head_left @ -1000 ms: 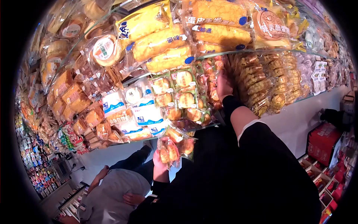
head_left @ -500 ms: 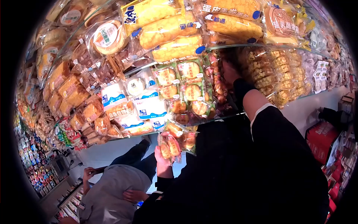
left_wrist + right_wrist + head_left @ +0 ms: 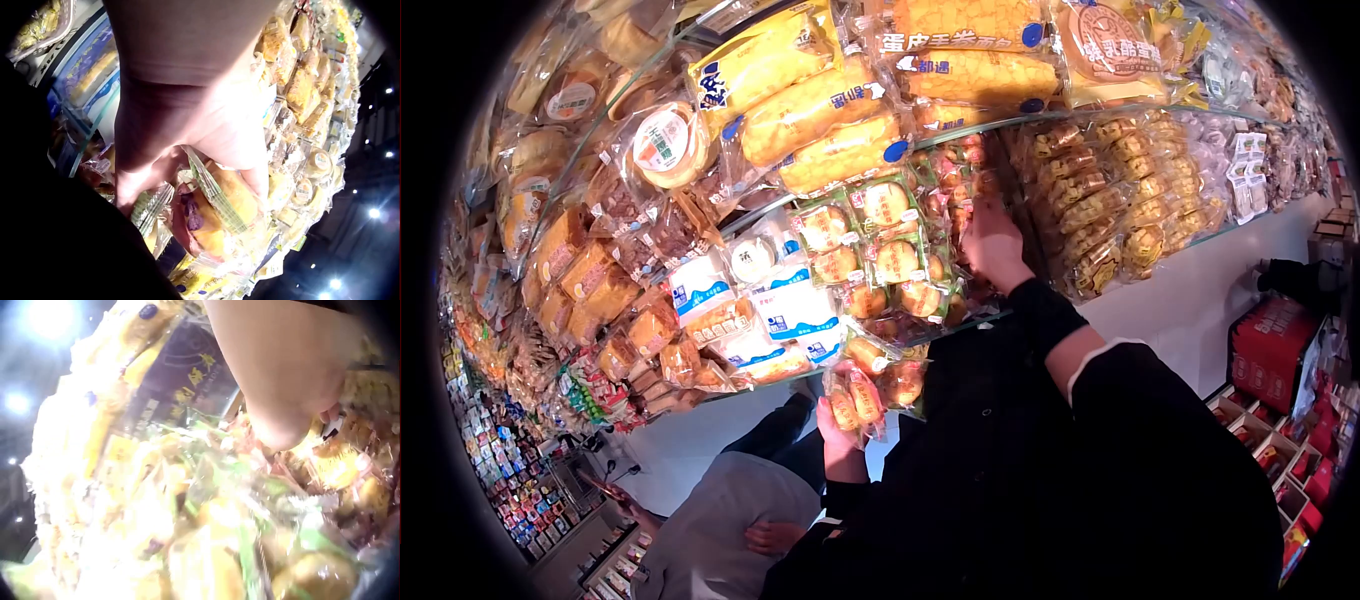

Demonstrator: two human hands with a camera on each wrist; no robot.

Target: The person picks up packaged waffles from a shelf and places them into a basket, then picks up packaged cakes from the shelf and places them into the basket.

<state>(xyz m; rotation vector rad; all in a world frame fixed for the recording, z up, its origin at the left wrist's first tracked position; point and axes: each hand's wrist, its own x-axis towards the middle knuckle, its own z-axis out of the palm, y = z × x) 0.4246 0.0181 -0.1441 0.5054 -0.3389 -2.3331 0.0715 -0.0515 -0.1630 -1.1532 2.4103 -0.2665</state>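
Observation:
Below the shelf's front edge in the head view, my left hand (image 3: 837,428) holds clear packets of small round pastries (image 3: 857,397). The left wrist view shows its thumb and fingers around a packet with green-striped edges (image 3: 219,194). My right hand (image 3: 995,245) reaches into a row of red-wrapped pastries (image 3: 950,180) on the shelf. Up close, that hand (image 3: 290,412) is among the glossy packets (image 3: 340,465), its fingertips beside a small white label. Most of its fingers are hidden, and I cannot tell whether they grip a packet.
Left of the right hand stand green-edged pastry packets (image 3: 885,205) and white-and-blue bread bags (image 3: 795,310). Yellow-wrapped cakes (image 3: 1085,200) stack to its right. A glass edge (image 3: 970,130) separates the upper tier with long yellow rolls (image 3: 810,110). Another person (image 3: 730,510) stands at lower left.
My right hand went deeper into the dark gap by the red-wrapped row, then came back out toward the front over that row. My left hand keeps its packets in about the same place.

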